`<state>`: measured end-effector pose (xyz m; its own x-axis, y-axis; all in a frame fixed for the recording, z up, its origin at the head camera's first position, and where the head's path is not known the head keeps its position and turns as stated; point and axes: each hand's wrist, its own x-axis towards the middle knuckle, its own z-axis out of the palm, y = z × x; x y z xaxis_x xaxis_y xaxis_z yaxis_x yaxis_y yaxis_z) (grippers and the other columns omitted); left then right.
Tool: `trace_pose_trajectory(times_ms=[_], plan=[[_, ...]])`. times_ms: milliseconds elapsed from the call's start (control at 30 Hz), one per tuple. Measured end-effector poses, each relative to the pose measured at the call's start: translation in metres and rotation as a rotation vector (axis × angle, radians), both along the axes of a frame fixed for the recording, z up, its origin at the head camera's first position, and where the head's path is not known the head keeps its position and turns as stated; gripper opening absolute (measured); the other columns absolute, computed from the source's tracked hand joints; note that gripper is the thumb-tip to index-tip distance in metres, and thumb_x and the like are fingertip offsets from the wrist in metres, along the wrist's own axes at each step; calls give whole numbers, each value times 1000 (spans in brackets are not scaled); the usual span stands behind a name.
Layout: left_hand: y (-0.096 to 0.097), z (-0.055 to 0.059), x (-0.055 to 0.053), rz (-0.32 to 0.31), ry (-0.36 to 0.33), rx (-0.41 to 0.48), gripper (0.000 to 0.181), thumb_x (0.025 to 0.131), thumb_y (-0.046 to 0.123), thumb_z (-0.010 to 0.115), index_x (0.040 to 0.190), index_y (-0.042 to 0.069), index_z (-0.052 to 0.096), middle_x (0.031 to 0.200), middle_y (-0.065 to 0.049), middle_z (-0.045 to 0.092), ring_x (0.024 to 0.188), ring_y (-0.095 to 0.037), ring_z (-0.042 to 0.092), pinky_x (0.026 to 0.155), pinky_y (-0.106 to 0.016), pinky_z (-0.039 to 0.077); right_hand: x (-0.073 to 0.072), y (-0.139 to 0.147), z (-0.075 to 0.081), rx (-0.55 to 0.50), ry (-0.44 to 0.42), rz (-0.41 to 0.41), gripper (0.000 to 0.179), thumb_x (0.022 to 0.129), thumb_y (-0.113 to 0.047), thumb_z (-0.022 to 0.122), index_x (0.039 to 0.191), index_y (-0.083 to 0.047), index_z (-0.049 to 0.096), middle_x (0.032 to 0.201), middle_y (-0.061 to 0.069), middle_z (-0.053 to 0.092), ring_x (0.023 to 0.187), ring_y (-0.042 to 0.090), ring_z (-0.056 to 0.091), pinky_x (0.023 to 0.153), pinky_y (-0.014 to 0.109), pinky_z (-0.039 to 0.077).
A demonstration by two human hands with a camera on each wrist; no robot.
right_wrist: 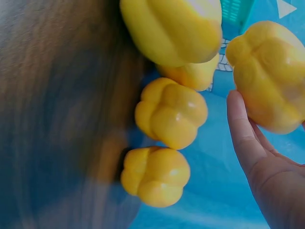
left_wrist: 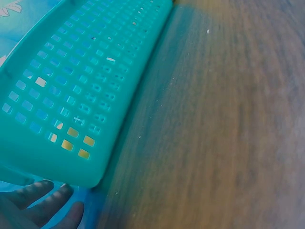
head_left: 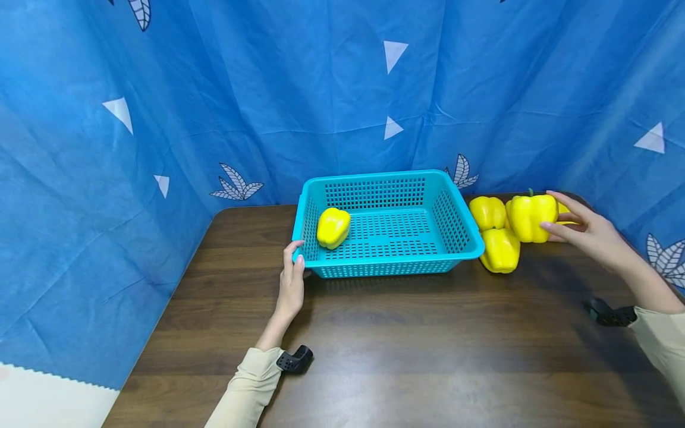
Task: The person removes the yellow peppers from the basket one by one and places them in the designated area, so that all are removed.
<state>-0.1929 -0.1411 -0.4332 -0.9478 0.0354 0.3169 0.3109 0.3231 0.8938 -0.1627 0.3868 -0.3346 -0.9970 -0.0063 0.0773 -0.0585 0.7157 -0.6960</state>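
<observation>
A turquoise plastic basket [head_left: 385, 270] with perforated walls stands on the table, one yellow bell pepper [head_left: 333, 228] lying at its left end. At the basket's front left corner, my left hand [head_left: 291, 285] grips the rim; in the left wrist view its fingers [left_wrist: 40, 205] show beside that corner. To the right of the basket, my right hand [head_left: 594, 235] holds another yellow bell pepper [head_left: 532, 217] between thumb and fingers, stem up. That held pepper [right_wrist: 271, 76] is raised above several yellow bell peppers [right_wrist: 171, 112] resting on the table, partly hiding some in the head view.
The dark wooden table [head_left: 407, 345] extends in front of the basket. A blue curtain [head_left: 299, 107] with white triangles and leaf prints hangs along the table's back and left sides. The loose peppers [head_left: 500, 249] sit close against the basket's right end.
</observation>
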Motion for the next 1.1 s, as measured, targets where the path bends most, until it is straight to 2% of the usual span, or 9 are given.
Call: trace_pose_trajectory(times_ms=[167,400,700,967,1100], plan=[[0,0,0,1,-3,-3,43,99,36,25,138,18,30,148,-12,33,124,-33,43,91,-56,46,5,6,-7,-17,-10,14,68,96,-24,50,151,-31,11,106,-31,33,84,-24,42,62,10,49],[1,-1,0,7,0,-3,43,99,35,26,138,17,31,147,-12,35,123,-33,44,91,-56,47,10,17,-15,-116,-17,27,66,96,-17,50,151,-29,14,101,-31,44,84,-17,54,63,12,52],[1,0,1,7,-5,3,43,99,34,26,138,17,31,147,-13,34,123,-34,44,91,-56,47,16,33,-29,-168,-144,35,73,97,-19,47,151,-24,-1,93,-36,46,79,-11,61,66,15,54],[1,0,0,9,-3,6,43,99,35,26,138,17,31,147,-13,34,122,-34,45,90,-55,47,17,36,-43,-177,-206,39,73,98,-20,44,151,-15,-5,92,-35,47,81,-10,60,69,17,55],[1,-1,0,3,-9,4,44,99,35,26,138,17,30,147,-13,33,123,-34,44,91,-55,47,17,37,-46,-177,-229,41,74,99,-22,43,151,-12,-8,93,-30,47,81,-8,61,70,18,55]])
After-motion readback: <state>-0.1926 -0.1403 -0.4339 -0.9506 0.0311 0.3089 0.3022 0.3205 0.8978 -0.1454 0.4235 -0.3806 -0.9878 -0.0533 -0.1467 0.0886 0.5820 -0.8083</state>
